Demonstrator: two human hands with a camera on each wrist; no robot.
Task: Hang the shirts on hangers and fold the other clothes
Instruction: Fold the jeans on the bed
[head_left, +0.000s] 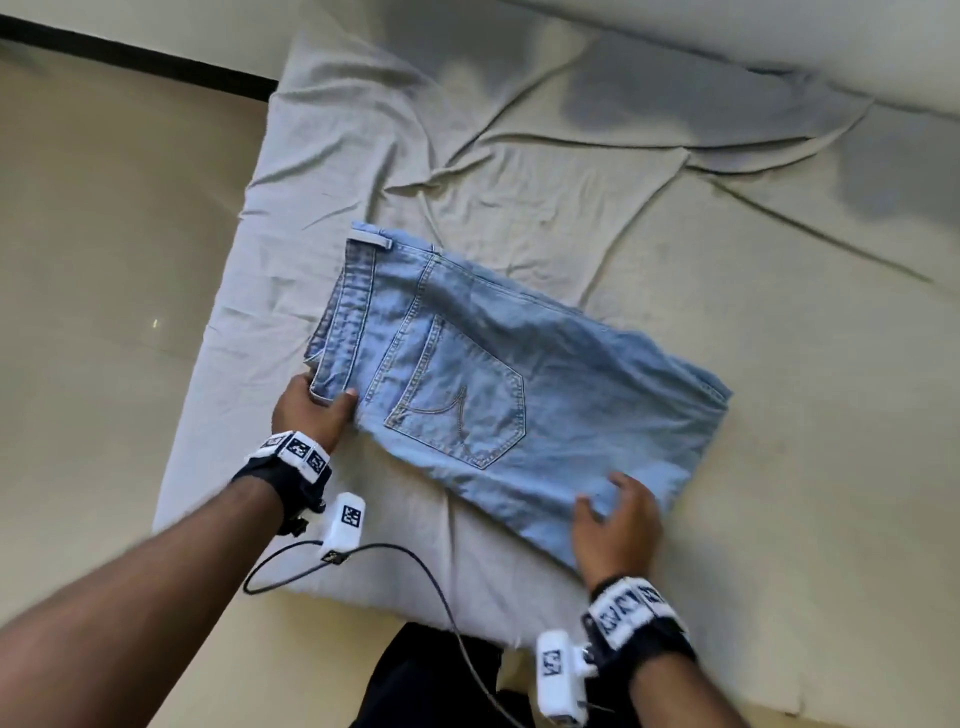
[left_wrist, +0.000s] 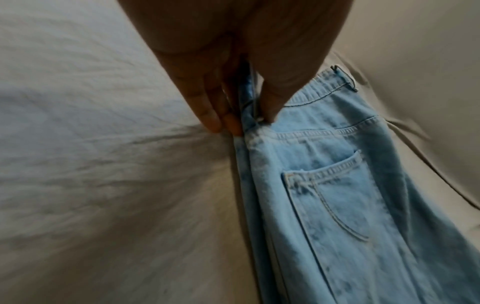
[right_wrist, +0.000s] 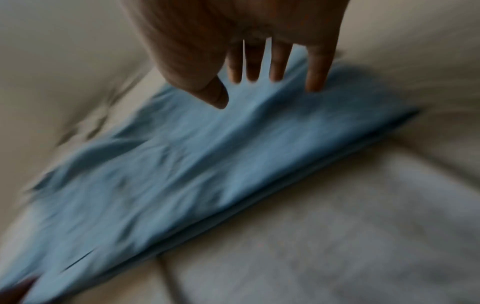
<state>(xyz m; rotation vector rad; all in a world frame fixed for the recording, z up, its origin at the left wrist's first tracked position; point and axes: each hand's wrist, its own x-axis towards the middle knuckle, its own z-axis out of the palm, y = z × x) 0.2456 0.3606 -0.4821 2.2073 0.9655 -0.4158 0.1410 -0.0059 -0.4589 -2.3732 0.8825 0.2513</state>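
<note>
Lying crosswise on the bed, the folded jeans are pinched at the waistband by the left hand; the right hand is spread flat near the fold.

A pale grey sheet, creased in long diagonal folds, covers a low mattress filling the centre and right of the frame. Glossy beige floor spreads across the left side. A dark skirting strip crosses the upper left corner. Soft shadows mottle the sheet's upper right.
</note>
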